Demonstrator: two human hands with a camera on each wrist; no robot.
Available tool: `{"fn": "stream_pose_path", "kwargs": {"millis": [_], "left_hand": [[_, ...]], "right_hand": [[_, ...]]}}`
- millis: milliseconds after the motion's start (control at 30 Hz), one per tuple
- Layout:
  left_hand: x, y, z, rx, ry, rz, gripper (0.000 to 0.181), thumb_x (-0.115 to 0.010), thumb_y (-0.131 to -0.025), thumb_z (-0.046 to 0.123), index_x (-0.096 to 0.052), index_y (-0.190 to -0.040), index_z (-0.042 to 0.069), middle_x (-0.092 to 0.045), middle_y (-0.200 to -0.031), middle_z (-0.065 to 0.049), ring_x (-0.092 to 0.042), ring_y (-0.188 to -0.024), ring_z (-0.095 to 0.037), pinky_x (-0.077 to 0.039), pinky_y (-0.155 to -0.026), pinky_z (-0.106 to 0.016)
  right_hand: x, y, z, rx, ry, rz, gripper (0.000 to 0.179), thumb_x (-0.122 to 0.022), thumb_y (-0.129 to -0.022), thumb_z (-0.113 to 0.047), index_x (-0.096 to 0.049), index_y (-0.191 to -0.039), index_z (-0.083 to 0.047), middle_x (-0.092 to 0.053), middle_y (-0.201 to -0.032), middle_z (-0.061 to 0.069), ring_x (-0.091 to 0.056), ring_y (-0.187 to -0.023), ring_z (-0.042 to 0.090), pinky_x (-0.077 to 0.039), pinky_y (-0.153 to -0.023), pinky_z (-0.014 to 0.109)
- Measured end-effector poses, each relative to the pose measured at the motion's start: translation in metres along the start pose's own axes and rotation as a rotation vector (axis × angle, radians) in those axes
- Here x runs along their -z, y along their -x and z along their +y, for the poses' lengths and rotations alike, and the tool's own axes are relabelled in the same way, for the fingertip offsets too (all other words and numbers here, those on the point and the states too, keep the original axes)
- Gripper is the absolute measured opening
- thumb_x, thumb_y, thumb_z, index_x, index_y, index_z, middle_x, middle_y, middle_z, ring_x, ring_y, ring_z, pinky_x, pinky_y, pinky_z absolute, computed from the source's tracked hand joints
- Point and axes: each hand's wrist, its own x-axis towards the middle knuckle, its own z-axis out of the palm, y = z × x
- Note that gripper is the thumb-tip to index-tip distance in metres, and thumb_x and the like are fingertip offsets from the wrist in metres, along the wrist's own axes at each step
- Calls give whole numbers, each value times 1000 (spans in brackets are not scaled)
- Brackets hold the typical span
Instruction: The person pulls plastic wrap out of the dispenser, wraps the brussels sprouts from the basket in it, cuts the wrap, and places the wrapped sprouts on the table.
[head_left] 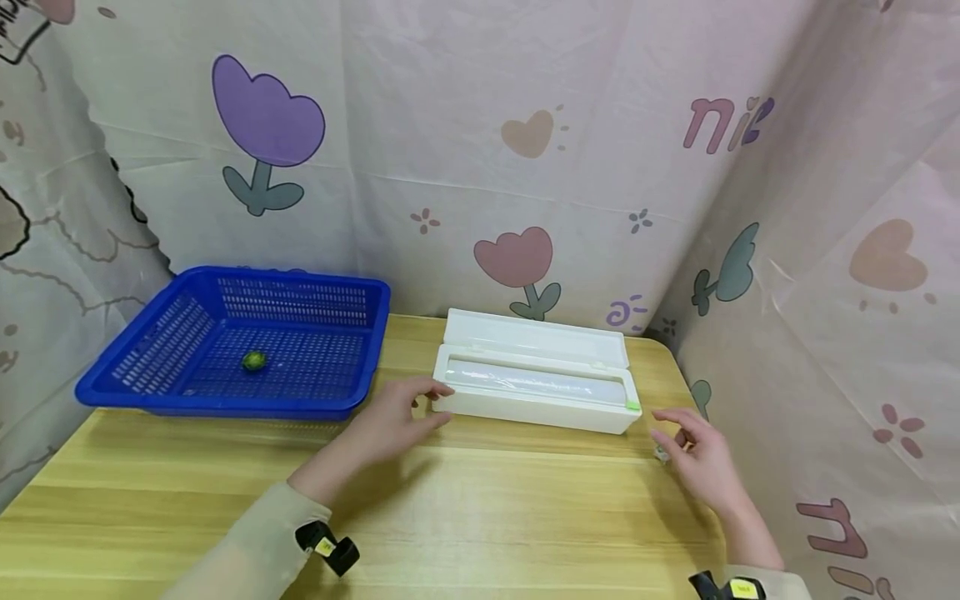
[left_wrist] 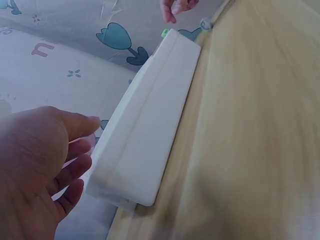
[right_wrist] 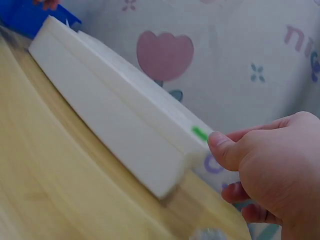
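Note:
A white cling film dispenser box (head_left: 537, 407) stands on the wooden table, its lid (head_left: 536, 335) tipped back. Inside lies a roll of clear film (head_left: 536, 382), and a green slider (head_left: 633, 406) sits at the front right corner. My left hand (head_left: 390, 419) is at the box's left end, thumb and fingers spread apart and holding nothing; whether a fingertip touches the box I cannot tell. Just off the right end is my right hand (head_left: 701, 458), its fingers loosely bent with nothing in them. A small clear, crumpled-looking piece (head_left: 661, 453) lies on the table by the right thumb.
To the left stands a blue plastic basket (head_left: 258, 406) with a small green round item (head_left: 254, 360) in it. A patterned curtain (head_left: 420, 125) hangs behind the table (head_left: 510, 517) and along both sides.

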Motion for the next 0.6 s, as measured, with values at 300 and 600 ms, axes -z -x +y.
{"fn": "stream_pose_path", "kwargs": {"millis": [300, 600], "left_hand": [[-4, -22, -9, 87, 108, 96, 38, -81, -97, 22, -75, -133, 13, -72, -94, 2, -66, -76, -14, -56, -61, -33], [-14, -34, -20, 198, 106, 124, 33, -81, -97, 30, -79, -129, 19, -67, -88, 0, -57, -63, -20, -48, -54, -33]], "right_hand": [[-13, -24, -17, -26, -117, -48, 30, -77, -96, -1, -76, -125, -7, -64, -87, 8, -47, -52, 11, -39, -42, 25], [-29, -41, -17, -35, -186, -110, 31, -78, -96, -3, -75, -127, -4, -72, -107, 11, -43, -50, 10, -37, -42, 27]]}}
